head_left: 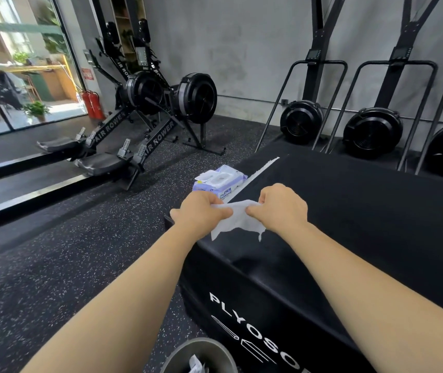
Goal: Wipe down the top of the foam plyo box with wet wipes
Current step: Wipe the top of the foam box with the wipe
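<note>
Box: I see the black foam box (349, 224) filling the right of the view. Its top looks smooth and a little yielding, so I judge it will take firm, flat pressure without shifting.
Bin: a grey bin (209, 345) stands at the near corner with something white inside.
Pack: the wipes pack (219, 181) seems to lie at the box's left edge, beyond the hands.
Hands: the left hand (201, 211) and right hand (279, 208) sit close together, and each pinches the wipe's upper edge with curled fingers.
Wipe: the wipe (238, 219) hangs limp over the box's near left corner. I judge it light, soft, damp and easily torn, so I'd spread it out and press it under a flat palm.
</note>
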Motion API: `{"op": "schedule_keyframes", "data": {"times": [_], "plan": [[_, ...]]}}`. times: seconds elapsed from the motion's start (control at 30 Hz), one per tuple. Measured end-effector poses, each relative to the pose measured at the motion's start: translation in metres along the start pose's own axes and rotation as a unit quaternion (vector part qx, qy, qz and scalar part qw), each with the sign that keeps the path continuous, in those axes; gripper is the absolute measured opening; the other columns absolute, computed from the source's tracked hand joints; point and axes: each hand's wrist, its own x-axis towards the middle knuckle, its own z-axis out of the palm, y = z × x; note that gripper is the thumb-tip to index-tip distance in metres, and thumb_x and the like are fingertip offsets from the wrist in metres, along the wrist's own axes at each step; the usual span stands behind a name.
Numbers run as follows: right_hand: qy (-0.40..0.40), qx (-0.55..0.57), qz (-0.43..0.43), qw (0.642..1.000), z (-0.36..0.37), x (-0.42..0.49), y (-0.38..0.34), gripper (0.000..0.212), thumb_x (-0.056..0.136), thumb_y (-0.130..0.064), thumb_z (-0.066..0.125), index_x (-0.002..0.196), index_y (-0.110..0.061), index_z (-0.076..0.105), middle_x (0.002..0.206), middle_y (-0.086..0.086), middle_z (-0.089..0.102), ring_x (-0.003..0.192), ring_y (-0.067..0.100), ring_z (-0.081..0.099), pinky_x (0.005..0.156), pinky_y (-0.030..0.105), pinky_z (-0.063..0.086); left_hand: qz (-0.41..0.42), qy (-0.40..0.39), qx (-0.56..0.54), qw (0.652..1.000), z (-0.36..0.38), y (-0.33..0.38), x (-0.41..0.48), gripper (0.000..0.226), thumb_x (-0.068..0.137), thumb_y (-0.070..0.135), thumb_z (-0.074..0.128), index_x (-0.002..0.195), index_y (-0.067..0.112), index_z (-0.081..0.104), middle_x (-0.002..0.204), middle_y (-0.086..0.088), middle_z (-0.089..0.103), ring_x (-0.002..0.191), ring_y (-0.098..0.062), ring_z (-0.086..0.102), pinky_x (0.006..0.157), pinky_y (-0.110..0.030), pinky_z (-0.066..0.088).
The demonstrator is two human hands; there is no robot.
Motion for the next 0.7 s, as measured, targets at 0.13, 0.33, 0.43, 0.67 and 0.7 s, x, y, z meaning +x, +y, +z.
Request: {"op": "schedule_keyframes", "data": {"times": [0.13, 0.33, 0.43, 0.67, 0.7], "plan": [[-0.029, 0.108, 0.056, 0.992, 0.006, 0.013, 0.005, 0.014, 0.076, -0.026, 0.062, 0.068, -0.02, 0.052, 0.066, -0.006, 0.055, 0.061, 0.016, 0.052, 0.052, 0.025, 0.033, -0.002, -0.053, -0.083, 0.995, 0.01, -0.006, 0.016, 0.032, 0.079, 0.033, 0.074, 0.06, 0.017, 0.053, 0.055, 0.005, 0.051, 0.055, -0.017, 0.048, 0.068, -0.032, 0.038], [0.03, 0.087, 0.01, 0.996, 0.027, 0.022, 0.002, 0.023, 0.08, -0.032, 0.058, 0.064, -0.02, 0.045, 0.063, -0.007, 0.052, 0.058, 0.013, 0.047, 0.052, 0.027, 0.029, -0.049, -0.061, -0.202, 0.976, 0.039, -0.004, 0.027, 0.025, 0.086, 0.026, 0.068, 0.071, 0.012, 0.053, 0.07, -0.01, 0.056, 0.065, -0.02, 0.05, 0.061, -0.031, 0.04], [0.007, 0.082, -0.025, 0.996, 0.037, 0.022, -0.001, 0.026, 0.082, -0.035, 0.058, 0.064, -0.022, 0.044, 0.065, -0.008, 0.053, 0.063, 0.016, 0.049, 0.053, 0.026, 0.029, -0.081, -0.04, -0.212, 0.973, 0.052, 0.0, 0.033, 0.032, 0.087, 0.023, 0.062, 0.061, 0.016, 0.045, 0.068, -0.011, 0.051, 0.067, -0.021, 0.05, 0.063, -0.039, 0.049], [-0.073, 0.106, -0.108, 0.986, 0.046, 0.02, 0.002, 0.008, 0.081, -0.035, 0.062, 0.086, -0.029, 0.066, 0.084, -0.013, 0.062, 0.083, 0.011, 0.057, 0.06, 0.025, 0.035, -0.217, -0.092, -0.439, 0.867, 0.057, -0.001, 0.04, 0.029, 0.096, 0.026, 0.052, 0.116, 0.007, 0.062, 0.096, -0.011, 0.069, 0.067, -0.023, 0.067, 0.07, -0.038, 0.059], [-0.095, 0.109, -0.113, 0.983, 0.047, 0.021, 0.003, 0.007, 0.083, -0.033, 0.061, 0.085, -0.03, 0.066, 0.083, -0.014, 0.061, 0.082, 0.01, 0.056, 0.061, 0.025, 0.036, -0.226, -0.111, -0.464, 0.849, 0.058, -0.005, 0.041, 0.032, 0.095, 0.032, 0.054, 0.115, 0.009, 0.062, 0.095, -0.01, 0.072, 0.067, -0.023, 0.069, 0.074, -0.04, 0.059]]}}
